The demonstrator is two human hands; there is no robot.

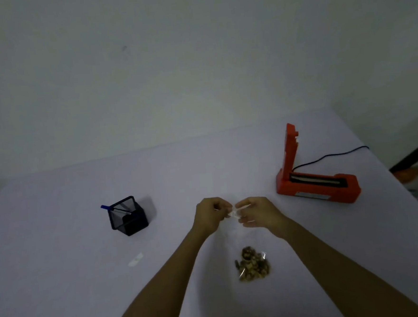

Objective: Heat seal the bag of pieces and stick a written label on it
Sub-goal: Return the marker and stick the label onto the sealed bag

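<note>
Pale bench (60,243): both hands (236,213), left of the sealer (316,183), pinch the bag (252,264) mouth; it should be pulled flat and wrinkle-free before sealing.

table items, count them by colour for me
Orange: 1, the heat sealer
Black: 2, the mesh pen holder and the sealer's cord
Blue: 1, the pen
Clear: 1, the bag of pieces
White: 2, the label in the hands and the paper strip
Total: 7
</note>
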